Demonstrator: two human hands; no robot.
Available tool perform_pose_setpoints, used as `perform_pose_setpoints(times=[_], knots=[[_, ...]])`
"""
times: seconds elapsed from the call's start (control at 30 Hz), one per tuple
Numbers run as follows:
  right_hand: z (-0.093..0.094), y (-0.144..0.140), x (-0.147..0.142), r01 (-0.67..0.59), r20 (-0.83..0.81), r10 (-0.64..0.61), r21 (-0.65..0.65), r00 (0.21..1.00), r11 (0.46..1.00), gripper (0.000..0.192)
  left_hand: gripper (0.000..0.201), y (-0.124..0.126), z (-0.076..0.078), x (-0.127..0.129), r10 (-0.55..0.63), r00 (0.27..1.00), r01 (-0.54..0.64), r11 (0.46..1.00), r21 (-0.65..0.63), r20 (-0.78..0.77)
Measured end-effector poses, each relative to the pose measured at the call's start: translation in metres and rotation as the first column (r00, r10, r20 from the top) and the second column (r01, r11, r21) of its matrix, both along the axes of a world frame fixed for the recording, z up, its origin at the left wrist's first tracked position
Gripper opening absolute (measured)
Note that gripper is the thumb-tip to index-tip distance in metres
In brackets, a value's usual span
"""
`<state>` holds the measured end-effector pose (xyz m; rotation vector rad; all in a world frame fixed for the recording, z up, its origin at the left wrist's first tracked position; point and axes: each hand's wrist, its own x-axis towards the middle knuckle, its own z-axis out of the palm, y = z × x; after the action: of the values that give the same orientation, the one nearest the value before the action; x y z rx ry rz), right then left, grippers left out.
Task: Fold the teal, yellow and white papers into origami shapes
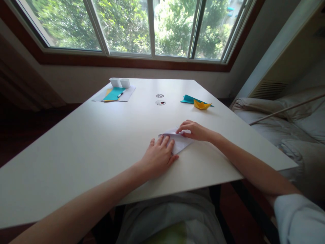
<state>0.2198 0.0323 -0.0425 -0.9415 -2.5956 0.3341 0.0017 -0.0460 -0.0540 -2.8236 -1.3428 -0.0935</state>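
Observation:
A folded sheet of white paper (180, 144) lies on the table in front of me, with a raised fold along its far side. My left hand (159, 154) rests flat on its left part, fingers spread and thumb near the lower edge. At the far right of the paper, my right hand (195, 130) pinches the raised fold between thumb and fingers. Beyond my right hand sit a yellow paper boat (202, 104) and a teal folded paper plane (189, 99), close together.
On the white table (83, 145), the far left holds white sheets (130, 93), teal paper (114, 94), yellow paper (108, 92), a marker (122, 93) and two small white boxes (125, 83). Two round discs (160, 102) lie mid-table. Cushions (266, 112) stand right of the table.

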Motion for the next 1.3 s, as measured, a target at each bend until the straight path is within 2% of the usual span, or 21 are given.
perform_pose_setpoints(times=[0.23, 0.53, 0.7, 0.87, 1.1, 1.2, 1.3], knots=[[0.004, -0.002, 0.004, -0.058, 0.061, 0.063, -0.079, 0.996, 0.995, 0.033, 0.053, -0.002, 0.004, 0.001, 0.033, 0.999, -0.033, 0.999, 0.027, 0.001], [0.012, -0.007, 0.004, -0.058, 0.11, 0.069, -0.097, 0.992, 0.994, 0.031, 0.058, 0.006, 0.0, -0.004, -0.022, 1.0, 0.021, 0.999, -0.028, -0.003], [0.004, -0.003, -0.008, 0.084, 0.082, -0.083, 0.0, 0.993, 0.997, 0.023, 0.056, 0.008, 0.003, -0.004, -0.039, 0.999, 0.039, 0.999, -0.028, -0.003], [-0.007, 0.007, -0.026, 0.251, 0.063, -0.256, 0.081, 0.965, 0.965, 0.014, 0.054, 0.01, 0.003, -0.005, -0.056, 0.998, 0.056, 0.998, -0.04, 0.011], [-0.013, 0.005, -0.039, 0.356, 0.03, -0.368, 0.194, 0.929, 0.914, 0.021, 0.055, 0.012, 0.002, -0.005, -0.087, 0.996, 0.087, 0.996, -0.008, 0.003], [-0.014, 0.004, -0.039, 0.384, 0.045, -0.397, 0.174, 0.917, 0.907, 0.023, 0.054, 0.011, 0.003, -0.004, -0.079, 0.997, 0.079, 0.997, -0.003, -0.005], [-0.014, 0.008, -0.032, 0.415, 0.078, -0.42, 0.08, 0.904, 0.906, 0.025, 0.053, 0.011, 0.004, -0.004, -0.068, 0.998, 0.068, 0.998, -0.005, -0.019]])
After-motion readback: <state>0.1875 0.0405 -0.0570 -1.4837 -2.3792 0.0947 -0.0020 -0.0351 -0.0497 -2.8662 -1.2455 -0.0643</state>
